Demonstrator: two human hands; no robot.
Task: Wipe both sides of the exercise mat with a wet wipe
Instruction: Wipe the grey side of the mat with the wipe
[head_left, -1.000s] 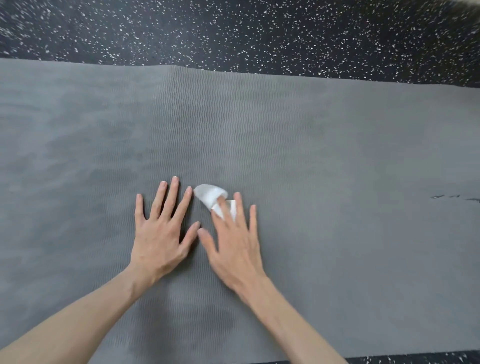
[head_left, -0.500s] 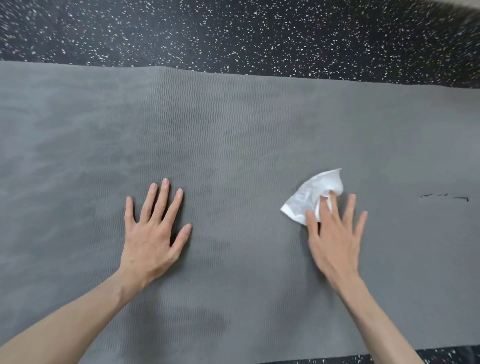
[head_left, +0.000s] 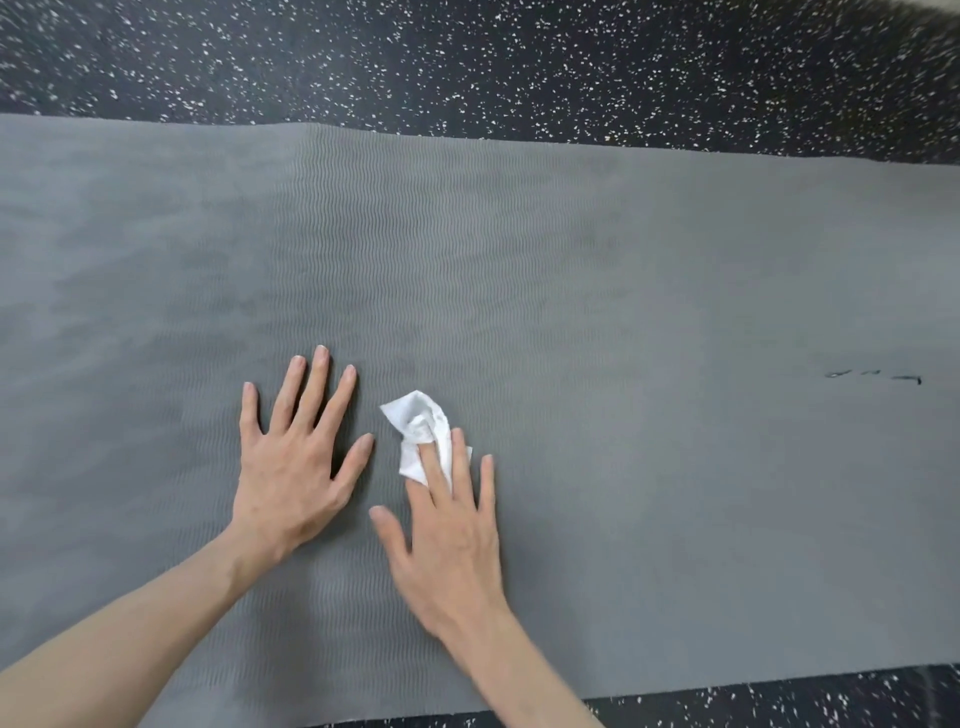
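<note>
A grey exercise mat (head_left: 623, 291) with a wavy ribbed texture lies flat across the floor and fills most of the view. My left hand (head_left: 298, 457) rests flat on it with fingers spread and straight. Just to its right, my right hand (head_left: 447, 535) presses a crumpled white wet wipe (head_left: 421, 431) onto the mat with straight fingers; part of the wipe is hidden under those fingers. Darker damp patches show on the mat near my forearms.
Black rubber flooring (head_left: 519, 67) with white speckles borders the mat at the far side and along the near edge at the bottom right. A small dark mark (head_left: 878, 376) sits on the mat toward the right.
My right hand has swept the wipe back leftward across the mat, from the right side to beside my left hand. The left hand has stayed pressed in place.
</note>
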